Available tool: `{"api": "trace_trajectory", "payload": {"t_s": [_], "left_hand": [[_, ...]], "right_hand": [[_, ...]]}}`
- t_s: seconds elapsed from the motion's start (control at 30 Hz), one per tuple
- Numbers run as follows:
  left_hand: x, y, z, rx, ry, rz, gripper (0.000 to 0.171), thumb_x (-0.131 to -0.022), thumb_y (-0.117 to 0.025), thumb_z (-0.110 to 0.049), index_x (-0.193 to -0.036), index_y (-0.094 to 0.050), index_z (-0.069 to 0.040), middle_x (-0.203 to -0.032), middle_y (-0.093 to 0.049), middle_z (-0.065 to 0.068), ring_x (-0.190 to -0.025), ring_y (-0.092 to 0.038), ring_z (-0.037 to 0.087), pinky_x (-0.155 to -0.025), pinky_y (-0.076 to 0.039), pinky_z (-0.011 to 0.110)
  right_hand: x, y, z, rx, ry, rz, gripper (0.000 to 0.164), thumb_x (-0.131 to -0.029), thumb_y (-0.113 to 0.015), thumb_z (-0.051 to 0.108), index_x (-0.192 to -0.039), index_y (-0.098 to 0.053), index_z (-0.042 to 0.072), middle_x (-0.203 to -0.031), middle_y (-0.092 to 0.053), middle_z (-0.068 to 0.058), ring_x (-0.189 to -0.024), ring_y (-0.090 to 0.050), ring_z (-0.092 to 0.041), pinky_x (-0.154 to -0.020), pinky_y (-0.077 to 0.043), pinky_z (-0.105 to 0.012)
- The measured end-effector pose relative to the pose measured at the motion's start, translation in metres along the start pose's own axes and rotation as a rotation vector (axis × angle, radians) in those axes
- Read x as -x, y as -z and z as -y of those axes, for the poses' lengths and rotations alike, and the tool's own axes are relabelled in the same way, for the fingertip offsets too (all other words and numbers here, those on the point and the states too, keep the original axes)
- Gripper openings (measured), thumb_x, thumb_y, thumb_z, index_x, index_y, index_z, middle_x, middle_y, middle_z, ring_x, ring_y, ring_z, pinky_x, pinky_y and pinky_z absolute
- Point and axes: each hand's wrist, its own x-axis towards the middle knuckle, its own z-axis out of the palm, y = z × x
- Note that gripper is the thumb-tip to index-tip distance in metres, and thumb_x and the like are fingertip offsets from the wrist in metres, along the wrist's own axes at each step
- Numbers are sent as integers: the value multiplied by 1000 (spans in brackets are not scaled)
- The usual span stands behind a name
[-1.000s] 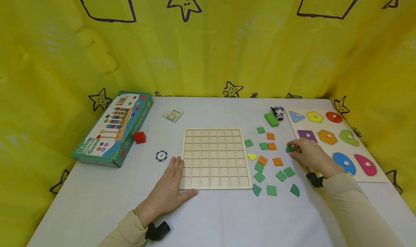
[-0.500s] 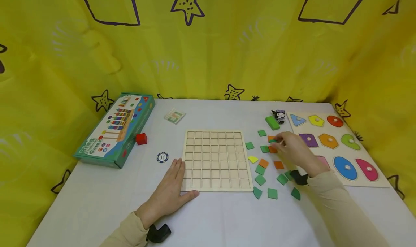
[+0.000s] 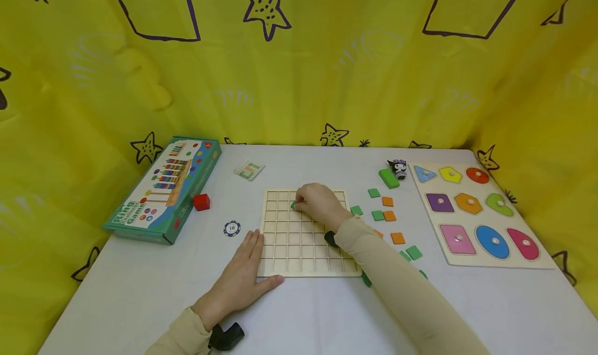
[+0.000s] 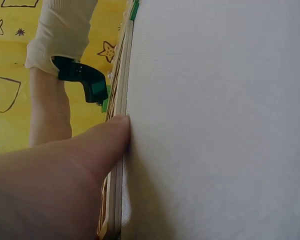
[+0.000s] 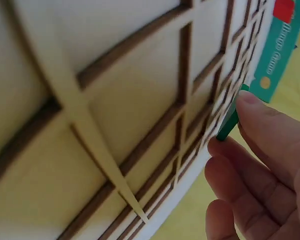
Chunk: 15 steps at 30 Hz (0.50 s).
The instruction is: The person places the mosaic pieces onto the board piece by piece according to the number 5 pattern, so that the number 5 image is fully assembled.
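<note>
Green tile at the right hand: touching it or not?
Touching. The right wrist view shows the right hand pinching the green tile, thumb against it without a gap.

Playroom, perhaps (star-printed curtain (image 3: 303, 85), shape puzzle (image 3: 467, 219)).

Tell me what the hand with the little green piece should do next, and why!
I think the right hand should lower the green piece into a square of the grid board, because it pinches the piece over the board's far part, while the left hand touches the board's edge.
</note>
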Motion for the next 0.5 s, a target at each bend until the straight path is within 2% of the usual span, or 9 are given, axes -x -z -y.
{"api": "trace_trajectory", "payload": {"t_s": [0.13, 0.33, 0.4, 0.5], "left_hand": [[-1, 2, -1, -11, -1, 6, 103, -89, -62, -59, -149, -19, 13, -157, -13, 27, -145, -8, 37, -114, -18, 49], [-1, 2, 0, -17, -5, -23, 102, -88, -64, -58, -148, -22, 13, -156, -16, 28, -145, -11, 38, -113, -20, 50], [-1, 1, 0, -12, -7, -29, 102, -88, -64, -57, -148, -23, 13, -156, -17, 28, -145, -11, 38, -113, -20, 49], [-1, -2, -1, -9, -10, -25, 102, -88, -64, -57, -148, -23, 13, -156, -17, 28, -145, -12, 38, -113, -21, 49]], "right_hand": [[-7, -4, 1, 91, 23, 28, 11, -89, -74, 21, -84, -73, 12, -82, -67, 3, -77, -59, -15, -73, -50, -31], [-8, -5, 4, 234, 114, 16, 11, -91, -71, 23, -87, -76, 14, -85, -69, 2, -80, -61, -17, -76, -50, -35], [-3, -3, 2, 220, 137, 4, 11, -93, -70, 21, -90, -78, 13, -92, -70, -1, -86, -62, -20, -78, -51, -36], [11, 5, -9, 104, 141, -35, 12, -94, -68, 15, -96, -79, 9, -106, -69, -7, -98, -60, -25, -86, -50, -39]]}}
